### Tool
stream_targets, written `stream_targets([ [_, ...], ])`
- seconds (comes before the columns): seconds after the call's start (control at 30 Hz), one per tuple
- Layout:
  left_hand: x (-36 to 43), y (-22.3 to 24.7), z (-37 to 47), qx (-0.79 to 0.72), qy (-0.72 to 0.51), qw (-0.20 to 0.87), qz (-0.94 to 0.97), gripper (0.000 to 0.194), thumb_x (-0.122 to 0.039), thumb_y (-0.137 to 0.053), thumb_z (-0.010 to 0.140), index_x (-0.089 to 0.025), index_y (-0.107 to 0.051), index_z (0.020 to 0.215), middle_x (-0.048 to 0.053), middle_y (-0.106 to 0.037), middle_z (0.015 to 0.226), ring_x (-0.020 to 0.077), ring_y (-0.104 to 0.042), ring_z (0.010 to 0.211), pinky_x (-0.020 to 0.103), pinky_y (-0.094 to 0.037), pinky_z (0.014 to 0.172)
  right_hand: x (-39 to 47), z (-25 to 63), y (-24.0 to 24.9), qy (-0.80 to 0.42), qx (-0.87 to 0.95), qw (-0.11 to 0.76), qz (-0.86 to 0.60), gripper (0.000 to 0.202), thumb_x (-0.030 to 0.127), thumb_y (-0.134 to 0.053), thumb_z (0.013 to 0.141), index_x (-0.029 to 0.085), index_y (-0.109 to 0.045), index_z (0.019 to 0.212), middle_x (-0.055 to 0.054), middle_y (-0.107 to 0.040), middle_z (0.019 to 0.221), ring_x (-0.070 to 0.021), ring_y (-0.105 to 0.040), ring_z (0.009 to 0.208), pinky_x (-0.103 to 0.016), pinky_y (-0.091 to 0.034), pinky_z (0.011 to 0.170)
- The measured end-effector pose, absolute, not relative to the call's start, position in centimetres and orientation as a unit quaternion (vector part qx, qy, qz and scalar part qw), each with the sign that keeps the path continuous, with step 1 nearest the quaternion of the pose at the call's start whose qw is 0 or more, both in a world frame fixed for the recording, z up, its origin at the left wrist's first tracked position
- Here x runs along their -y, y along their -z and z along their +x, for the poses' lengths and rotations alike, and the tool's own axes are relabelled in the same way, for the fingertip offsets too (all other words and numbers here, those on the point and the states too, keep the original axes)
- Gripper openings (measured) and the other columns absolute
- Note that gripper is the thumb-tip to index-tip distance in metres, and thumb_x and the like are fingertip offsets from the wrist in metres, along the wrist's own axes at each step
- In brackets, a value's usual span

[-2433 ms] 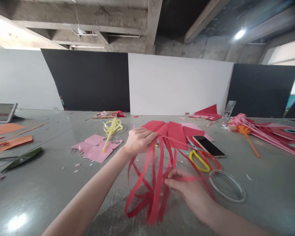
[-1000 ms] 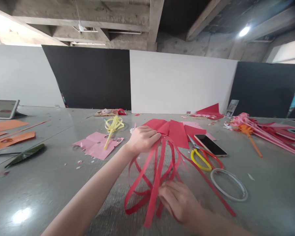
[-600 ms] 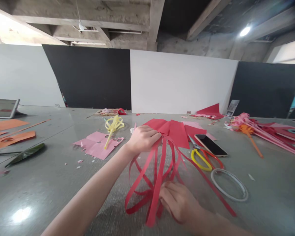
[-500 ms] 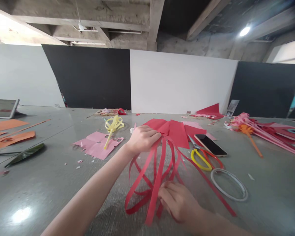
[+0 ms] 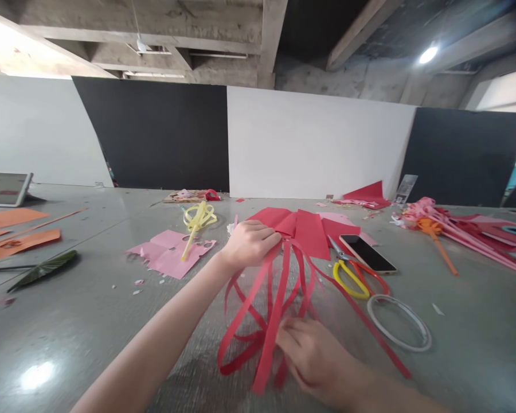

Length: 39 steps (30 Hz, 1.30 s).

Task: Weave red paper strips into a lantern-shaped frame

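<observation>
Several long red paper strips (image 5: 275,310) are joined at their upper ends and hang in loops over the grey tabletop. My left hand (image 5: 253,242) is closed around that gathered top; its grip hides the join. Lower down, my right hand (image 5: 312,350) pinches a red strip between thumb and fingers, just right of the longest strips; the hand is slightly blurred. One strip trails off to the right, apart from the hand. Folded red paper sheets (image 5: 312,235) lie just beyond my left hand.
To the right are scissors (image 5: 344,256), a phone (image 5: 368,252) and a white tape roll (image 5: 415,346). A yellow paper-strip ball on a stick (image 5: 191,244) rests on pink paper (image 5: 167,258) at left. Orange paper (image 5: 30,244) and a green leaf (image 5: 47,269) lie farther left.
My right hand has shifted very slightly, with the strip still pinched. My left hand keeps its place on the gathered top.
</observation>
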<state>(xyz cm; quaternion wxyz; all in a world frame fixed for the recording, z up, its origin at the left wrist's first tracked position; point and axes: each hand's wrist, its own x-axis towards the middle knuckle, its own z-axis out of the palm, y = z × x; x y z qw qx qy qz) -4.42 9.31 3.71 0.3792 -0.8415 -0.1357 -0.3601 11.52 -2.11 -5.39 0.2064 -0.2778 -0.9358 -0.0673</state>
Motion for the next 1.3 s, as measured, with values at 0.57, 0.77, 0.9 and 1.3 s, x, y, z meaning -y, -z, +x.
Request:
stream_targets([
  [0.57,-9.9,-3.4,-5.0,0.137,0.357,0.361,-0.850,0.017,-0.023,-0.043,0.079,-0.016,-0.055,0.069,0.001,-0.058,0.054,0.0121,-0.053,0.052,0.024,-0.041,0.054,1.4,13.4,5.8,-0.136,0.893,0.308,-0.299,0.025,0.004,-0.039,0.075,0.017,-0.052,0.092,-0.005,-0.062,0.086,-0.0144,-0.056,0.083,-0.027,-0.044,0.073],
  [0.77,-10.2,-3.3,-5.1,0.139,0.349,0.368,-0.850,0.017,-0.022,-0.043,0.079,-0.017,-0.055,0.068,0.001,-0.058,0.055,0.0116,-0.052,0.050,0.023,-0.040,0.052,1.5,12.8,6.1,-0.139,0.887,0.284,-0.337,0.027,0.003,-0.040,0.072,0.017,-0.052,0.091,-0.005,-0.061,0.088,-0.0153,-0.055,0.087,-0.028,-0.043,0.077],
  [0.9,-10.2,-3.3,-5.1,0.136,0.346,0.370,-0.851,0.015,-0.021,-0.044,0.078,-0.016,-0.055,0.068,0.001,-0.059,0.055,0.0116,-0.052,0.051,0.023,-0.040,0.052,1.8,12.7,5.8,-0.162,0.877,0.298,-0.341,0.028,0.002,-0.040,0.072,0.019,-0.052,0.091,-0.004,-0.060,0.088,-0.0143,-0.055,0.084,-0.027,-0.043,0.076],
  [1.3,-10.0,-3.7,-5.2,0.131,0.361,0.371,-0.846,0.013,-0.022,-0.044,0.077,-0.017,-0.055,0.071,0.000,-0.059,0.057,0.0123,-0.054,0.054,0.024,-0.042,0.056,0.4,13.0,5.5,-0.176,0.847,0.351,-0.358,0.019,0.008,-0.047,0.076,0.021,-0.059,0.084,-0.001,-0.058,0.086,-0.0145,-0.053,0.083,-0.027,-0.041,0.077],
])
